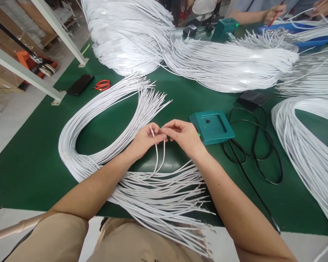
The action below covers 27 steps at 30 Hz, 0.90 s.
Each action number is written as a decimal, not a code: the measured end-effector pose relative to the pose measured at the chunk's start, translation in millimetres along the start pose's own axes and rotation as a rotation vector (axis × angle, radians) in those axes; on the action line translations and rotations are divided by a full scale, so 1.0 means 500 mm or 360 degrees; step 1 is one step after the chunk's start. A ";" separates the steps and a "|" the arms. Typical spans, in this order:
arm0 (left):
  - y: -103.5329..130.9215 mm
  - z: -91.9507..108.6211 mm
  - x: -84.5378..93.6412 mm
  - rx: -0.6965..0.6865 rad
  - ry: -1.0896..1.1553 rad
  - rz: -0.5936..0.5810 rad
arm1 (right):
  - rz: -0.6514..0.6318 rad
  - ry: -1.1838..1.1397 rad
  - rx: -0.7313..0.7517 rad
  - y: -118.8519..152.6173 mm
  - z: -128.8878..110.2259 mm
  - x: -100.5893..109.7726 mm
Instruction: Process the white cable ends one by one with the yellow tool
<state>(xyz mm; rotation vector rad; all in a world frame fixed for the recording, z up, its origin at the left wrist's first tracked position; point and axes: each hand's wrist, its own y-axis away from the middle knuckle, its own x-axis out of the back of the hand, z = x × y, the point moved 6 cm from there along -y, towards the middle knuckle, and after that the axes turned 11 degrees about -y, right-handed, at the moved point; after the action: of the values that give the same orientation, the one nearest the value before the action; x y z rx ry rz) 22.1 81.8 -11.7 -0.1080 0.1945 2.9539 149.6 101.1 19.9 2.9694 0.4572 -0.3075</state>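
My left hand (151,137) and my right hand (180,133) meet over the middle of the green table, fingertips nearly touching. Thin white cables (164,154) rise from the near bundle to my fingers; one passes through my left hand, and another runs up to the pinch of my right. Their ends are mostly hidden by the fingers. Below my forearms fans out the near white cable bundle (158,196), its stripped ends pointing right. It curves round at the left into a looped part (71,134) whose other ends lie beyond my hands.
Right of my hands sits a teal device (213,127) with a green light and black cord (258,160). Red-handled snips (102,85) and a black phone (80,84) lie far left. Large white cable bundles (229,65) span the back. A co-worker's hand (274,14) holds a red tool.
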 end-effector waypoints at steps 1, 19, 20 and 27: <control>0.000 0.002 0.000 -0.0007 -0.0016 0.0023 | 0.0005 -0.0032 -0.0001 -0.001 0.001 0.000; 0.017 0.016 -0.027 -0.0193 -0.0168 -0.0109 | -0.0073 -0.0493 -0.0344 0.002 0.023 -0.008; 0.018 0.016 -0.029 -0.0202 -0.0174 -0.0121 | -0.0087 -0.0505 -0.0365 0.003 0.025 -0.008; 0.016 0.018 -0.017 -0.0228 -0.0193 -0.0113 | -0.0235 -0.0750 -0.0450 0.008 0.034 -0.010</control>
<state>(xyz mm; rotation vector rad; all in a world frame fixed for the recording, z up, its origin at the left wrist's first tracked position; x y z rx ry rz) 28.3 74.0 -1.2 0.0444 -0.0365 2.8890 142.9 93.5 5.0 2.4826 0.5978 -0.8534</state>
